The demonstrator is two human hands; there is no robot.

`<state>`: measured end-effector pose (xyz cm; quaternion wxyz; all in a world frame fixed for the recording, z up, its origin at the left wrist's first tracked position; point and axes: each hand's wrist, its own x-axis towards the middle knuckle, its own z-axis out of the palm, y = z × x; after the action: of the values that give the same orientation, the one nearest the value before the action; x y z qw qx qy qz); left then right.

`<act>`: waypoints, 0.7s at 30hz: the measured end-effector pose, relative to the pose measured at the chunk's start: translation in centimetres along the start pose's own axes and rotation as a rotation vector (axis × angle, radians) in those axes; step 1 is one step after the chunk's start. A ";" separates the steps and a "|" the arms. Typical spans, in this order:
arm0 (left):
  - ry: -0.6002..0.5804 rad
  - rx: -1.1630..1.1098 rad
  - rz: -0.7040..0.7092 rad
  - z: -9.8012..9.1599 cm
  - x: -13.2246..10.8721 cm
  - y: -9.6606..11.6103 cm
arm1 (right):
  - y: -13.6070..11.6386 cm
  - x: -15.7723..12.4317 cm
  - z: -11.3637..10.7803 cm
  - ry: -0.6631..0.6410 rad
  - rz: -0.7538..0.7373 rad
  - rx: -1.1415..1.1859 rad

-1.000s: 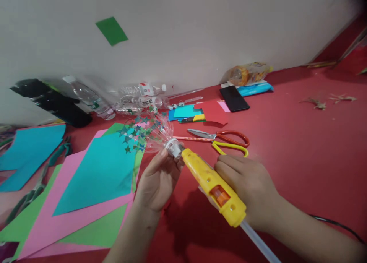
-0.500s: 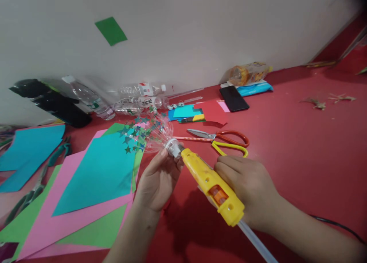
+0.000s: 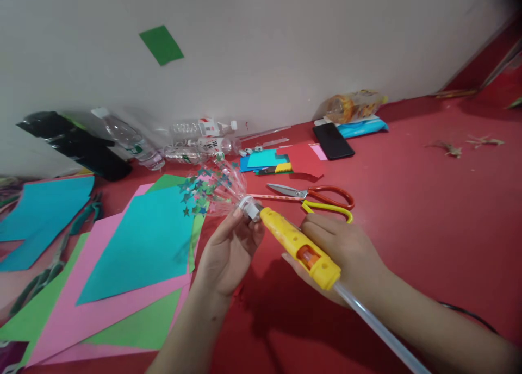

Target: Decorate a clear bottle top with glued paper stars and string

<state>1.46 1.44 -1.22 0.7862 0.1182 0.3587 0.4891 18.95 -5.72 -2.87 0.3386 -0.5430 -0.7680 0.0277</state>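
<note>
My left hand (image 3: pixel 230 249) pinches the white neck of a cut plastic bottle top (image 3: pixel 248 206). Clear strips fan out from it to the left, tipped with blue and green stars (image 3: pixel 204 189). Wrapped around a yellow hot glue gun (image 3: pixel 285 232) is my right hand (image 3: pixel 342 249). The gun's metal nozzle meets the bottle neck, though I cannot tell if it touches. A clear glue stick (image 3: pixel 375 325) runs out of its back end. Scissors (image 3: pixel 308 193) with red and yellow handles lie just beyond the gun, beside a patterned paper straw (image 3: pixel 277 197).
Coloured paper sheets (image 3: pixel 142 243) and green-handled pliers (image 3: pixel 84 216) lie at left. Along the wall are a black umbrella-like bundle (image 3: pixel 77 148), plastic bottles (image 3: pixel 126 137), a cutter (image 3: pixel 275 169), a phone (image 3: pixel 333 141) and an orange-capped jar (image 3: pixel 354 106). A black cord (image 3: pixel 468 311) runs at right.
The back end of the glue gun has swung up a little, and more of the glue stick shows. The starred bottle piece has turned slightly and shifted right with my left hand.
</note>
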 end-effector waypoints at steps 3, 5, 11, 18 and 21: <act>0.049 -0.007 -0.009 0.2 -0.2 0.2 | 0.0 0.2 -0.2 0.015 0.019 0.044; 0.072 -0.015 0.013 0.2 -0.2 0.4 | 0.0 0.4 -0.5 0.013 0.061 0.134; 0.011 0.005 0.063 -0.6 0.5 0.7 | 0.7 1.1 -0.6 0.129 0.317 0.381; -0.030 -0.032 -0.050 -0.7 0.8 -1.0 | 3.1 2.2 1.0 0.110 0.417 0.323; 0.000 -0.021 -0.070 -0.7 1.0 -1.6 | 2.6 2.5 1.2 0.102 0.388 0.451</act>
<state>2.37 1.37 -2.99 0.8041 0.0973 0.3575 0.4649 19.94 -2.20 -3.64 0.4771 -0.5915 -0.6063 0.2343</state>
